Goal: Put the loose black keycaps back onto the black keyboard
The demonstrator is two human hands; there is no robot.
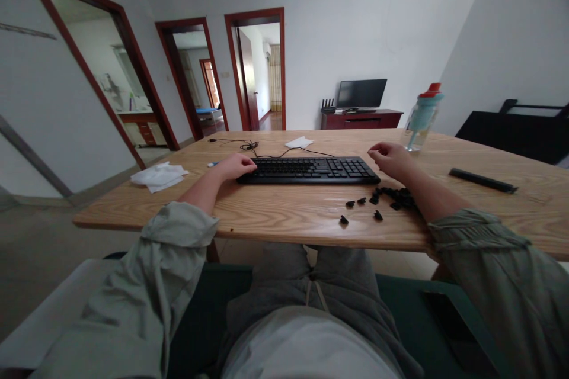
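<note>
While my left hand (237, 164) curls loosely against the left end of the keyboard (309, 169), steadying it on the table (275, 213), my right hand (387, 157) hovers at the right end, fingers bunched; whether they pinch anything I cannot tell. The loose keycaps (391, 196) beside my right wrist look light, hard and slippery, best taken by their sides.

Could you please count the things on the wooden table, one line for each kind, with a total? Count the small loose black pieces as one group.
Keyboard: 1
White tissues, and: 2
Water bottle: 1
Long black bar: 1
Group of loose black pieces: 1
Total: 6
</note>
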